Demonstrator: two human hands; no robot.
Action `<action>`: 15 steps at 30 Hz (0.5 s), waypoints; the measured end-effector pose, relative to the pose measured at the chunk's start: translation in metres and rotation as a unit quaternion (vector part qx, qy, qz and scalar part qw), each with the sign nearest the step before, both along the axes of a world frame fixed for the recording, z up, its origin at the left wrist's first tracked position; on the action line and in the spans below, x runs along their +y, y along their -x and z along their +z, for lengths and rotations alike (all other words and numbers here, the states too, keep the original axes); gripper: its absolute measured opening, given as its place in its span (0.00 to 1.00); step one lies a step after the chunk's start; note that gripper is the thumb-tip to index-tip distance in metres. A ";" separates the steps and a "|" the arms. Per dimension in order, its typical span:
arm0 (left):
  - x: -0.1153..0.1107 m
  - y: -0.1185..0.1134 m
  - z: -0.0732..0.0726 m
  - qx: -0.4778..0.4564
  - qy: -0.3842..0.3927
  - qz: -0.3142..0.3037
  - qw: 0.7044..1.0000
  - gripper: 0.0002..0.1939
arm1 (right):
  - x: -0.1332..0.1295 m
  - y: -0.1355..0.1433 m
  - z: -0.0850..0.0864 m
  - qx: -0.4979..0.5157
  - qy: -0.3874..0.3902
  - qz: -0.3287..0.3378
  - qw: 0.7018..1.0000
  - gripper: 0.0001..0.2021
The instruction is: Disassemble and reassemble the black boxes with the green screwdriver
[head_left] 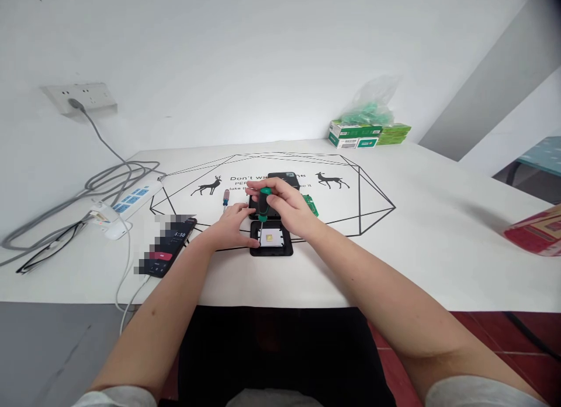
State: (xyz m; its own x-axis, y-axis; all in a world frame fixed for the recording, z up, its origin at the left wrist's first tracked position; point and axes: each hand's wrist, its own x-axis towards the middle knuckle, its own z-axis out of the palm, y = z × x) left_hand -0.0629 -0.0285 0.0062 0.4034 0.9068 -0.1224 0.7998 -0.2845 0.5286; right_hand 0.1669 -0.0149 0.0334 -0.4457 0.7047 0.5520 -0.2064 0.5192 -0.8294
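while left hand (234,224) touches casing (272,251), right hand (290,207) holds screwdriver (263,204)

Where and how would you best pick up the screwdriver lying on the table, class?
Probably by its thick red-and-blue handle, coming from above with the left hand, which is nearer, and pinching across its sides. The screwdriver lies with its handle pointing away from the person and its thin shaft toward them.

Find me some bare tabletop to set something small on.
The widest free patch of white table lies right, between the right forearm, the green boxes and the red package. A smaller one sits between the forearms, before the nearest black case. It's crowded around the left hand, right hand and screwdriver, and at left by the phone and power strip.
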 end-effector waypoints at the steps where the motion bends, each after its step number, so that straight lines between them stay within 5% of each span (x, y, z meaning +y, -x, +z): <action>1: 0.000 0.000 0.000 -0.003 -0.002 0.000 1.000 0.53 | 0.001 -0.001 0.001 -0.012 -0.016 -0.015 1.000 0.15; 7: -0.002 0.000 0.000 -0.037 -0.021 -0.007 0.999 0.48 | 0.008 -0.002 0.000 -0.026 -0.064 -0.062 0.996 0.17; 15: -0.003 -0.004 0.002 -0.106 -0.012 -0.070 0.992 0.15 | 0.002 0.002 0.003 0.039 0.032 -0.001 0.999 0.09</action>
State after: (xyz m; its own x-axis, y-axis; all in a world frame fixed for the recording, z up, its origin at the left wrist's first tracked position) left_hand -0.0590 -0.0311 0.0083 0.5393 0.8421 0.0001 0.6238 -0.3996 0.6717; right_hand 0.1648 -0.0131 0.0368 -0.4026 0.7399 0.5389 -0.2707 0.4662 -0.8422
